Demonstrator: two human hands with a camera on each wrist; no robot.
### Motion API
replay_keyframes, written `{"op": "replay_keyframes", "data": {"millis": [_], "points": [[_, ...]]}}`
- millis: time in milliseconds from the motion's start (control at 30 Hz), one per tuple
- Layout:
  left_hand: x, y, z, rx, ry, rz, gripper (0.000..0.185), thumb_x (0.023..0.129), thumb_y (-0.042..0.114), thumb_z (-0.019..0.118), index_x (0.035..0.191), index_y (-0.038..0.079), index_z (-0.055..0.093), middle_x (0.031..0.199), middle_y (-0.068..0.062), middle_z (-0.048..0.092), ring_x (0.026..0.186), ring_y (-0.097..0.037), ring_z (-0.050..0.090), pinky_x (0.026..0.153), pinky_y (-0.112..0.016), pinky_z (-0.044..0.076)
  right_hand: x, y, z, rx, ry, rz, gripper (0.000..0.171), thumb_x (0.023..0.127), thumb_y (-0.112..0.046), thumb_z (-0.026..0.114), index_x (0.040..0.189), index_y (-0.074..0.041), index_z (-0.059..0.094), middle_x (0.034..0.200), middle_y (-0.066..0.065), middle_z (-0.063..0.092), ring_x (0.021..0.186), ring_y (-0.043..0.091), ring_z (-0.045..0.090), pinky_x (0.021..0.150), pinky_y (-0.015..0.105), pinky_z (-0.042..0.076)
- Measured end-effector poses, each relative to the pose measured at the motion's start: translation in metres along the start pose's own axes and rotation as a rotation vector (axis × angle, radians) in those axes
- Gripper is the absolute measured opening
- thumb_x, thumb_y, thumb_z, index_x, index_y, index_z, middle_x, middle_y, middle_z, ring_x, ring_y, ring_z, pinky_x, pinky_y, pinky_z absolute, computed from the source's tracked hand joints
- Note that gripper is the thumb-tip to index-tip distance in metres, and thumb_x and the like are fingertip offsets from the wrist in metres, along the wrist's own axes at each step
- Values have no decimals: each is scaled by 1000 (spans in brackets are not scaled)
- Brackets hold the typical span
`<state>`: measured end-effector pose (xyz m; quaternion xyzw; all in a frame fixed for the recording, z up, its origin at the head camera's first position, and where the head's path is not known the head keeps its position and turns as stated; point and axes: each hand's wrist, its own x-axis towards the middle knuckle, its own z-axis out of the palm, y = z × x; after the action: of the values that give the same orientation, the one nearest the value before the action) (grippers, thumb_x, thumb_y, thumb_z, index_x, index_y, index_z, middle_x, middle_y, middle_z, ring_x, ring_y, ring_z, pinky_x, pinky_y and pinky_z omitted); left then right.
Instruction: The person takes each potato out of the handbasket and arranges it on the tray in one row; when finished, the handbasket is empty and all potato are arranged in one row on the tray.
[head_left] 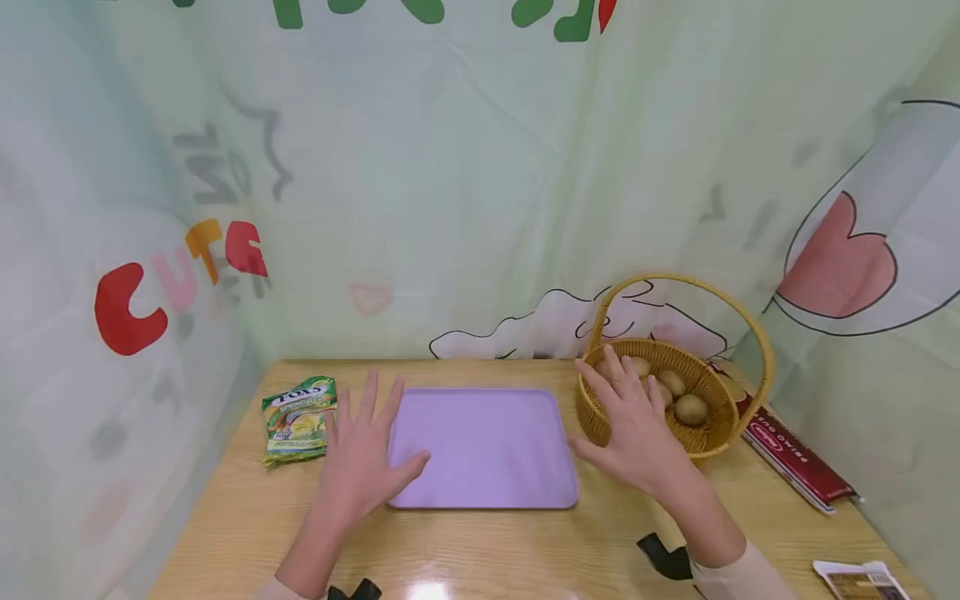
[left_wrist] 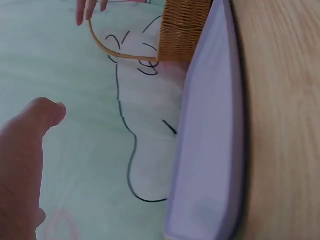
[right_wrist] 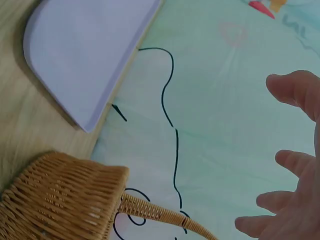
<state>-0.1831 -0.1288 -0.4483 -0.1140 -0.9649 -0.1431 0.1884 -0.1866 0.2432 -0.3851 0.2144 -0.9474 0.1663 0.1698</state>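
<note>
From the head view, my left hand (head_left: 365,454) lies spread, fingers straight, at the lower middle of the frame, its thumb on the near left corner of the purple tray (head_left: 487,446); it holds nothing. My right hand (head_left: 633,425) hovers with fingers splayed wide just right of the tray, over the near rim of the wicker basket (head_left: 712,437), gripping nothing. Only this view shows inside the basket: several brownish round fruits (head_left: 691,408), probably kiwis.

The left wrist view shows just my thumb at lower left, the tray's edge (left_wrist: 210,150) running down the middle and the basket's side (left_wrist: 182,30) at the top. The right wrist view shows my open fingers (right_wrist: 295,90) at the right edge, the tray at upper left and the basket's wall at lower left.

Left of the tray lies a green snack bag (head_left: 298,418) reading "TOS'S". The cloth backdrop (head_left: 180,283) at left spells "CUTE". A red packet (head_left: 795,454) behind the basket carries white lettering, too small to read.
</note>
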Motion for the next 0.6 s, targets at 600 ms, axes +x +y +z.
{"op": "replay_keyframes", "data": {"millis": [600], "points": [[-23, -21, 64, -371, -131, -179, 99, 85, 49, 67, 158, 23, 5, 152, -20, 34, 138, -39, 33, 109, -59, 26, 34, 55, -17, 89, -49, 31, 91, 80, -38, 78, 154, -17, 29, 146, 22, 40, 127, 47, 40, 95, 66, 35]]}}
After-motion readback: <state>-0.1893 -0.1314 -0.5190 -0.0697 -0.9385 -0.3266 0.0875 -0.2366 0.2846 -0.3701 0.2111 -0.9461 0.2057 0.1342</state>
